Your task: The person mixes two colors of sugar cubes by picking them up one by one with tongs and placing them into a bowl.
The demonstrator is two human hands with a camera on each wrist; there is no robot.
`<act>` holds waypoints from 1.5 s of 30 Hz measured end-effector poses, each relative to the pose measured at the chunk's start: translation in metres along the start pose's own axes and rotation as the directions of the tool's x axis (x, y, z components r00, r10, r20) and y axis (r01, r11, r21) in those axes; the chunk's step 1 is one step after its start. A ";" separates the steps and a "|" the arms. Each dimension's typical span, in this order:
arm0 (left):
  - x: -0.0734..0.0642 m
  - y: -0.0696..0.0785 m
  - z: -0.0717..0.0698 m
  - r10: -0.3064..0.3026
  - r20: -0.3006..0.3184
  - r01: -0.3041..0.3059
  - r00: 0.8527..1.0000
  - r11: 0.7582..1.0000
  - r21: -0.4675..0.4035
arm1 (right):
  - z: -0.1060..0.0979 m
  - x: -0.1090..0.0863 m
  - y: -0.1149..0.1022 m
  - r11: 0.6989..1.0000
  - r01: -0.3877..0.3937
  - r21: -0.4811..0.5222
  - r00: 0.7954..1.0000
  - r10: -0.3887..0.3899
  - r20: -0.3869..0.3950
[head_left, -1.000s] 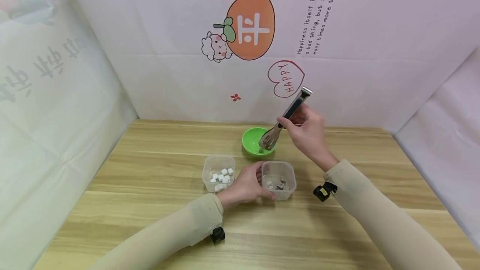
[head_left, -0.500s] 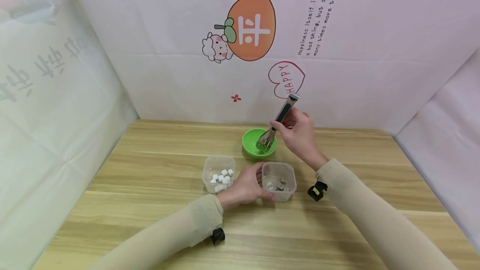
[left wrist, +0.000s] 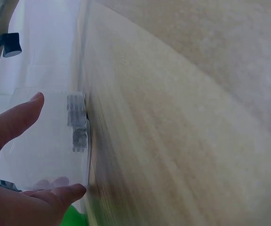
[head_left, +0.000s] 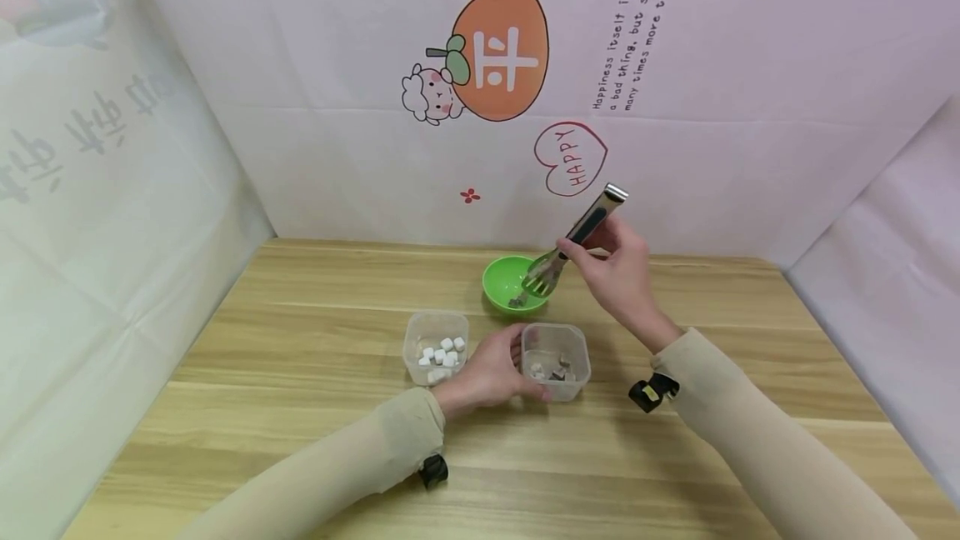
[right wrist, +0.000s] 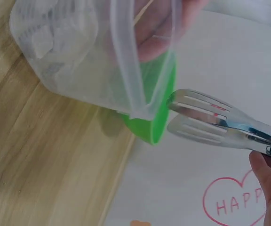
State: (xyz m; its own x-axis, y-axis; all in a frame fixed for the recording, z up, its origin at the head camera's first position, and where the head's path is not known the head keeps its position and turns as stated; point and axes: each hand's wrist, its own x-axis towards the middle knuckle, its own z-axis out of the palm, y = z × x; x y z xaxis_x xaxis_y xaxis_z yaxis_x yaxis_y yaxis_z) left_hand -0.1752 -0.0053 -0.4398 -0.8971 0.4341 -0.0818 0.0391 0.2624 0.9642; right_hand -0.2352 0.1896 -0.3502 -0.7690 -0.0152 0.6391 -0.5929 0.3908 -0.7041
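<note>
While the right hand pinches slotted tongs partly hiding a green bowl, the left hand grips a plastic tub.

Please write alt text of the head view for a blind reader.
A person's right hand holds shiny metal tongs over a round green bowl. The left hand grips a clear square plastic container of small greyish pieces; left of it, a matching container holds white cubes.

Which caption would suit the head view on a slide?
Right hand holds tongs over green bowl; left hand grips a clear container.
</note>
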 end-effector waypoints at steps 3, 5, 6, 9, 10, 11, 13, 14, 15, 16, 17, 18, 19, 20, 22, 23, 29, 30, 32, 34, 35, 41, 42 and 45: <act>0.000 0.000 0.000 -0.001 0.000 0.001 1.000 1.000 -0.011 | -0.007 -0.003 -0.006 1.000 -0.017 0.023 1.000 0.016 0.003; 0.000 0.000 0.001 -0.003 -0.001 0.003 1.000 1.000 -0.019 | -0.011 -0.005 -0.010 0.999 -0.024 0.033 1.000 0.024 0.008; 0.000 0.000 0.001 -0.004 -0.001 0.004 1.000 1.000 -0.020 | -0.014 -0.006 -0.012 0.999 -0.028 0.044 1.000 0.027 0.012; -0.001 0.001 0.001 -0.006 -0.002 0.006 1.000 1.000 -0.025 | -0.020 -0.011 -0.020 0.997 -0.027 0.073 1.000 0.026 0.012; -0.001 0.001 0.001 -0.006 -0.002 0.006 1.000 1.000 -0.025 | -0.023 -0.013 -0.022 0.997 -0.022 0.076 1.000 0.021 0.007; 0.000 0.000 0.001 -0.004 -0.001 0.004 1.000 1.000 -0.025 | -0.025 -0.014 -0.024 0.997 -0.015 0.078 1.000 0.015 0.002; 0.000 0.000 0.002 -0.004 0.000 0.004 1.000 1.000 -0.027 | -0.029 -0.017 -0.027 0.997 -0.003 0.083 1.000 0.004 -0.008; 0.000 0.000 0.002 -0.006 0.001 0.006 1.000 1.000 -0.026 | -0.031 -0.018 -0.028 0.996 0.003 0.085 1.000 -0.002 -0.013; 0.000 0.000 0.002 -0.007 0.002 0.007 1.000 1.000 -0.024 | -0.033 -0.019 -0.029 0.997 0.009 0.080 1.000 -0.008 -0.019; 0.000 0.000 0.001 -0.009 0.003 0.009 1.000 1.000 -0.023 | -0.035 -0.020 -0.029 0.997 0.013 0.080 1.000 -0.011 -0.022; 0.000 0.000 0.001 -0.010 0.005 0.010 1.000 1.000 -0.022 | -0.037 -0.021 -0.030 0.997 0.014 0.080 1.000 -0.012 -0.025; 0.000 0.000 0.001 -0.011 0.005 0.011 1.000 1.000 -0.020 | -0.039 -0.022 -0.031 0.997 0.013 0.081 1.000 -0.011 -0.026; 0.000 0.000 0.001 -0.013 0.006 0.013 1.000 1.000 -0.016 | -0.041 -0.023 -0.032 0.997 0.012 0.081 1.000 -0.010 -0.028; 0.000 0.000 0.001 -0.015 0.006 0.015 1.000 1.000 -0.011 | -0.043 -0.024 -0.033 0.997 0.012 0.079 1.000 -0.010 -0.030; -0.001 0.000 0.000 -0.018 0.006 0.018 1.000 1.000 -0.001 | -0.046 -0.026 -0.035 0.996 0.006 0.084 1.000 -0.004 -0.031; -0.001 0.000 0.001 -0.018 0.006 0.018 1.000 1.000 0.001 | -0.048 -0.027 -0.036 0.996 0.001 0.087 1.000 0.001 -0.029; -0.001 0.001 0.001 -0.016 0.011 0.016 1.000 1.000 -0.013 | -0.052 -0.038 -0.040 0.995 -0.038 0.091 0.999 0.038 -0.001; -0.001 0.001 0.000 -0.013 0.013 0.014 1.000 1.000 -0.016 | -0.053 -0.040 -0.040 0.995 -0.043 0.092 0.999 0.042 0.005; -0.002 0.001 0.000 -0.008 0.014 0.009 1.000 1.000 -0.021 | -0.053 -0.044 -0.040 0.994 -0.057 0.091 0.998 0.056 0.013; -0.002 0.001 0.000 -0.007 0.015 0.007 1.000 1.000 -0.022 | -0.052 -0.047 -0.039 0.994 -0.064 0.087 0.998 0.063 0.020; -0.002 0.001 0.000 -0.006 0.015 0.006 1.000 1.000 -0.025 | -0.052 -0.049 -0.038 0.994 -0.068 0.086 0.997 0.066 0.024; -0.002 0.001 0.000 -0.012 0.012 0.012 1.000 1.000 -0.023 | -0.047 -0.059 -0.030 0.997 -0.058 0.053 0.997 0.056 0.044; -0.002 0.001 0.000 -0.013 0.011 0.013 1.000 1.000 -0.016 | -0.046 -0.060 -0.029 0.998 -0.050 0.041 0.998 0.048 0.048; -0.002 0.000 0.000 -0.012 0.009 0.012 1.000 1.000 -0.002 | -0.043 -0.065 -0.024 1.000 -0.016 0.004 0.997 0.016 0.075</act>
State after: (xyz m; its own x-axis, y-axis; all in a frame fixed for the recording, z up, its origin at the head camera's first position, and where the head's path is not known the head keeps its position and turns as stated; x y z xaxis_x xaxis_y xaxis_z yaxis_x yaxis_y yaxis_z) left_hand -0.1735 -0.0060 -0.4398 -0.8935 0.4387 -0.0960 0.0271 0.2661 0.9636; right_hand -0.1607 0.2205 -0.3613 -0.7938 -0.0780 0.6031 -0.5815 0.3876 -0.7153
